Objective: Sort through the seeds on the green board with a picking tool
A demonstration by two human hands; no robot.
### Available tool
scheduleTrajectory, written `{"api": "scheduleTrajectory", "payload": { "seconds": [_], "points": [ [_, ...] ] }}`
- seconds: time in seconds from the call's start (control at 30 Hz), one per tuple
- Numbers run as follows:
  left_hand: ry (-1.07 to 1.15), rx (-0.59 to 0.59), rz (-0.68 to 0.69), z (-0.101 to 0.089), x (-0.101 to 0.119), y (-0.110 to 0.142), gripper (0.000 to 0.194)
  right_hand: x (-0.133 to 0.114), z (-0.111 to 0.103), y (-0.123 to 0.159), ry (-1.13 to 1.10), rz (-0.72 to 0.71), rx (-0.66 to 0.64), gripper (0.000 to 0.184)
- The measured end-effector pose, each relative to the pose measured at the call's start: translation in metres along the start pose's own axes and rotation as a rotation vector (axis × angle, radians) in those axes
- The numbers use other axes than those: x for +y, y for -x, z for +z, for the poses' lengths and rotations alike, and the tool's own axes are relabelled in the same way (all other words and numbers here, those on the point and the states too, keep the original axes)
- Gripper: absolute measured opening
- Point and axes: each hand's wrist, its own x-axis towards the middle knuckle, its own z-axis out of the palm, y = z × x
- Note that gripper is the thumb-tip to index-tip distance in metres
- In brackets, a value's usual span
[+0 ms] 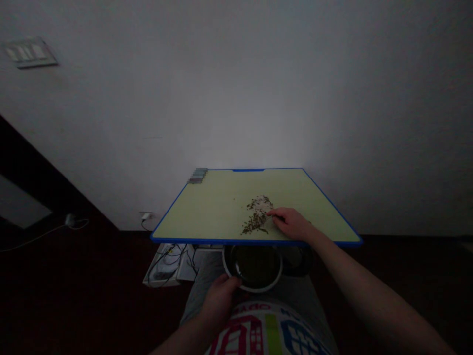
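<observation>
A pale green board with a blue edge (207,212) lies in front of me. A small heap of dark, seed-like bits (256,214) is scattered on it. My right hand (290,223) rests on the board beside the heap, fingers curled with the tips touching the bits. Below the board's near edge, my left hand (219,293) grips the rim of a round white-rimmed bowl (254,268) that sits on my lap. The bowl's dark inside is hard to make out.
A white wall rises behind the board. Cables and a white box (166,268) lie on the dark floor at the left, near a wall socket (147,216). A second dark round shape (297,261) sits right of the bowl.
</observation>
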Motion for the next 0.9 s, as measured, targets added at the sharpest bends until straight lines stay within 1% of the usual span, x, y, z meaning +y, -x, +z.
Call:
{"api": "scheduleTrajectory", "payload": {
  "seconds": [0.2, 0.4, 0.63, 0.77, 0.9],
  "points": [
    [0.012, -0.009, -0.010, -0.0034, -0.0034, -0.0025, 0.015, 0.0006, -0.0033, 0.0030, -0.009, 0.005, -0.009, 0.035],
    [0.030, -0.023, -0.007, -0.0030, -0.0034, -0.0021, 0.018, -0.0022, -0.0036, 0.0018, -0.013, 0.014, -0.025, 0.035],
    [0.018, -0.008, -0.022, -0.0019, -0.0019, -0.0003, 0.016, -0.0005, -0.0019, 0.0008, 0.011, 0.047, 0.011, 0.035],
    [0.014, -0.001, -0.015, -0.0018, -0.0015, 0.0003, 0.015, 0.0025, -0.0013, 0.0029, -0.001, 0.045, 0.044, 0.034],
    [0.011, 0.005, -0.020, 0.0022, 0.0013, 0.0028, 0.013, 0.0030, -0.0012, 0.0044, -0.014, 0.017, 0.032, 0.034]
  ]
}}
